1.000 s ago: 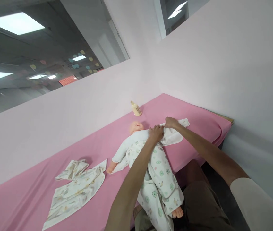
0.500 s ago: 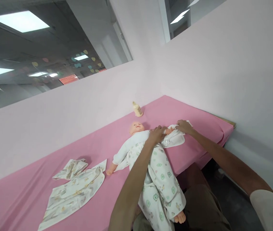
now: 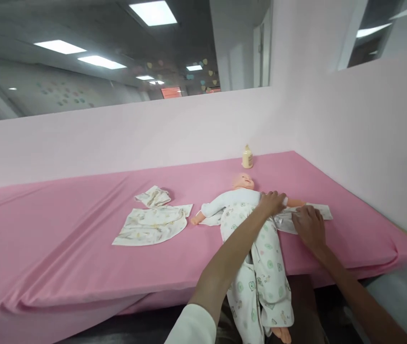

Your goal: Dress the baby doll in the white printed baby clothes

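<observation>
A baby doll (image 3: 243,182) in a white printed sleepsuit (image 3: 264,267) lies on its back on the pink mat (image 3: 81,248), legs hanging over the front edge. My left hand (image 3: 272,202) rests on the doll's chest, fingers curled on the cloth. My right hand (image 3: 308,225) lies flat, fingers together, pressing the opened flap of the garment (image 3: 321,210) onto the mat beside the doll's bare outstretched arm (image 3: 294,203).
A spare printed garment (image 3: 151,224) and a small crumpled cloth (image 3: 153,196) lie left of the doll. A baby bottle (image 3: 247,157) stands at the back by the pale pink wall. The mat's right end (image 3: 404,248) drops off near the side wall.
The view has swung left, showing more of the mat. My right hand has moved from the raised flap down and toward me, flattening it on the mat. My left hand stays on the chest.
</observation>
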{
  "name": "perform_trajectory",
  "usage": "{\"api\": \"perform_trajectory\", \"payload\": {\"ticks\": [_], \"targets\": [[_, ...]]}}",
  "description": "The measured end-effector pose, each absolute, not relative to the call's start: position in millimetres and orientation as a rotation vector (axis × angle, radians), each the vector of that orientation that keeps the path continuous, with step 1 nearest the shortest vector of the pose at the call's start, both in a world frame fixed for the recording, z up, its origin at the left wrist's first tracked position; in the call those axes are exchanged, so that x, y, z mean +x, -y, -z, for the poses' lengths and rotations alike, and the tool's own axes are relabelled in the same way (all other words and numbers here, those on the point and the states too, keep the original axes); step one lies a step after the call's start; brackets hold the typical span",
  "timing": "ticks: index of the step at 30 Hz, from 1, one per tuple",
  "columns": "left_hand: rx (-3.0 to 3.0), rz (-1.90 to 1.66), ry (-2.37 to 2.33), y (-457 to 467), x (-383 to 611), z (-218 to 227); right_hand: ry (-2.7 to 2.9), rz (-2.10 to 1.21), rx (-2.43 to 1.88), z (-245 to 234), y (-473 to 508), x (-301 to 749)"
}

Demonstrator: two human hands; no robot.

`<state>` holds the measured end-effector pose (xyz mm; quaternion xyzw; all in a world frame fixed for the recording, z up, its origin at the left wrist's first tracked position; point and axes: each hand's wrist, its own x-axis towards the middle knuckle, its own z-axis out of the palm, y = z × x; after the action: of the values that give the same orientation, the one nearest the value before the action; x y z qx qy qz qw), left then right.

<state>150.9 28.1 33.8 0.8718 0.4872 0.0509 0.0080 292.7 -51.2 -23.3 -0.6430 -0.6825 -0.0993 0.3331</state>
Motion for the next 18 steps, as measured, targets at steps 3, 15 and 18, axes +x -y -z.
{"api": "perform_trajectory", "payload": {"ticks": [3, 15, 18], "targets": [[2.69, -0.258, -1.455, -24.5, 144.0, -48.6, 1.772, 0.088, -1.547, 9.8, 68.4, 261.4], [1.538, -1.007, -1.782, 73.4, 1.1, -54.3, 1.263, -1.566, -1.332, -7.6, 18.5, 211.3], [1.395, -0.901, -1.606, 77.2, -17.6, -40.8, 1.187, -1.597, -1.335, -6.7, 17.8, 206.5]]}}
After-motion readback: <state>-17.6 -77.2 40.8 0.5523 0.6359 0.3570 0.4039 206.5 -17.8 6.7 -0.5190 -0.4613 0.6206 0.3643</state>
